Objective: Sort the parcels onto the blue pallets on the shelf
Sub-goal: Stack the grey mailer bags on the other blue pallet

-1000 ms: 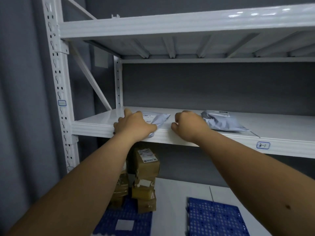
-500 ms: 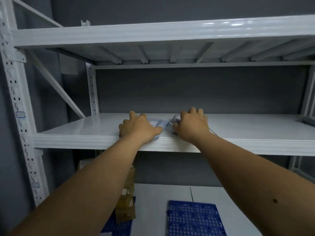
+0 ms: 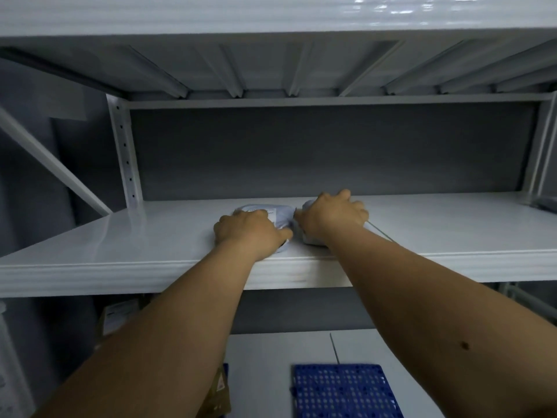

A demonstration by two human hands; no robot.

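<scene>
**Both hands down on two grey mailer bags at the shelf's front edge**

Now both bare forearms reach up from the lower corners of the frame and meet near its centre, on the white metal shelf (image 3: 126,236). Knuckles up, the left hand (image 3: 248,230) lies on a pale grey poly mailer bag (image 3: 278,214) with its fingers bent down over the near part of the bag; the thumb points toward the frame's centre along the bag's front edge, so it appears to be grasping the bag. Part of a white shipping label (image 3: 269,212) shows just beyond the knuckles. Slightly farther back, the right hand (image 3: 333,214) has its fingers curled down over a second grey mailer bag (image 3: 310,236), which it mostly hides; only crumpled edges show at the thumb side and under the wrist. The two bags lie just beside each other, possibly touching. Below the shelf, at the bottom centre of the frame, a blue perforated pallet (image 3: 346,390) lies on a lower white surface, and brown cardboard boxes (image 3: 218,396) show partly behind the left forearm.
</scene>
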